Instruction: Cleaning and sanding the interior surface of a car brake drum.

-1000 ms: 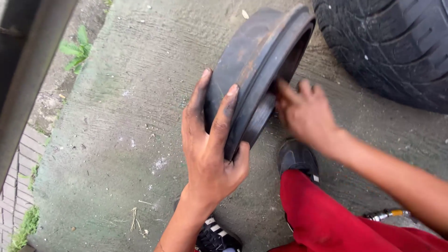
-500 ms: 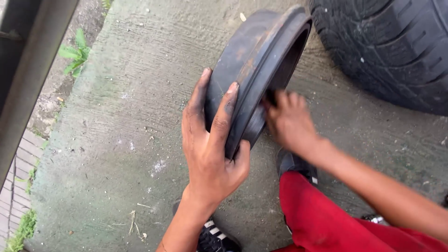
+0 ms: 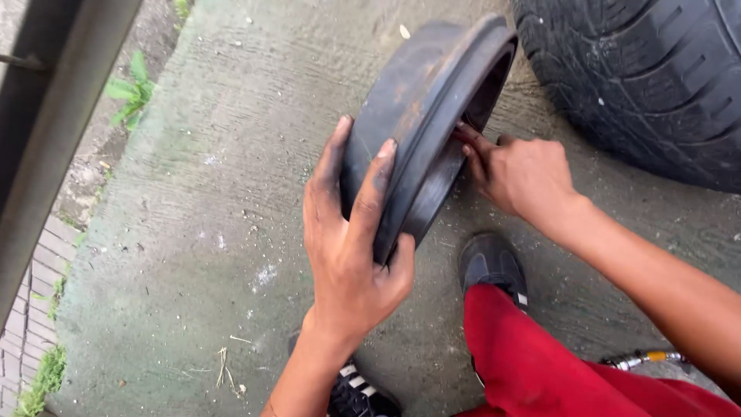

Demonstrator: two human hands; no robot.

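Concrete, grey and rough with a greenish film of moss, makes up the ground under me; grit and a few dry straws lie scattered on it. Along its left edge runs a strip of bare soil with a small green weed, then a patch of brick paving low in the corner, and a dark metal post slants across that side. At upper right stands a big black rubber tyre with a deep tread, just beside the thing I hold.

That thing is a round, dark, rusty metal drum with a raised rim, held on edge above the ground and tilted, its open side facing right toward the tyre. My left hand comes up from below, wrist bent, palm against the drum's closed outer face; my fingers are spread and wrapped over the rim, thumb beneath, gripping it. My right hand reaches in from the right with the forearm stretched across the frame; its fingers are curled and pressed to the drum's inner edge, pinching the lip.

Below the drum are my black shoe, my red trouser leg and a second striped black shoe.
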